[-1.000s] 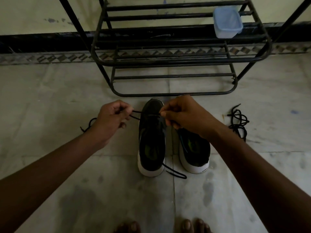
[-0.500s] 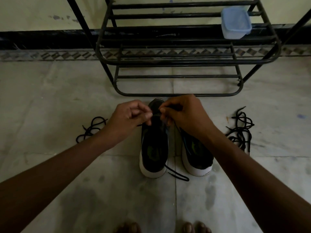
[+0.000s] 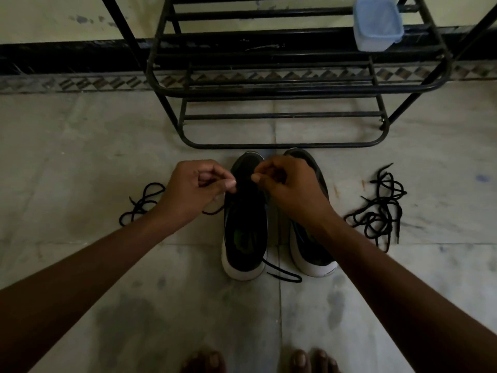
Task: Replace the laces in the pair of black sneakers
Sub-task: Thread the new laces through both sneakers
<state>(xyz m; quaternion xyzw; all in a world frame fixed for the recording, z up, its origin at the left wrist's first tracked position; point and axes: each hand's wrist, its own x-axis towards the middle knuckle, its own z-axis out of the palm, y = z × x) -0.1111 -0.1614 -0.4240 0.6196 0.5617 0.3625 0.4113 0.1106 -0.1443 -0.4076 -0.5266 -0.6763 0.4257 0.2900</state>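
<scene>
Floor (image 3: 80, 157): pale stone tiles, smooth, with dark blotchy stains low in the frame.
Left sneaker (image 3: 244, 238): black soft cloth on top, thick white rubber sole, green inside. It sits in the middle of the frame, toe pointing at the rack.
Right sneaker (image 3: 309, 254): the same make, just beside the first. The arm covers a part of it.
Lace (image 3: 282, 274): thin black cord. 1 end lies curled on the floor by the 2 heels.
Left hand (image 3: 199, 187): fingers curled in, thumb and first finger pinching the lace at the left edge of the left sneaker. A loop of lace hangs under it.
Right hand (image 3: 290, 184): curled the same way, tips pinching the lace over the front of the left sneaker. The cord is hard to see against the black cloth.
Arms: both reach up from the bottom corners and the 2 hands almost meet, knuckles up.
Loose lace (image 3: 142, 203): a black squiggle on the floor, middle left.
Lace pile (image 3: 379, 211): a black tangle, middle right.
Rack (image 3: 269, 145): black round metal bars, top middle.
Box (image 3: 376, 22): see-through blue plastic, square with round corners, on the rack at upper right.
Toes (image 3: 212, 362): bare, at the bottom edge.
</scene>
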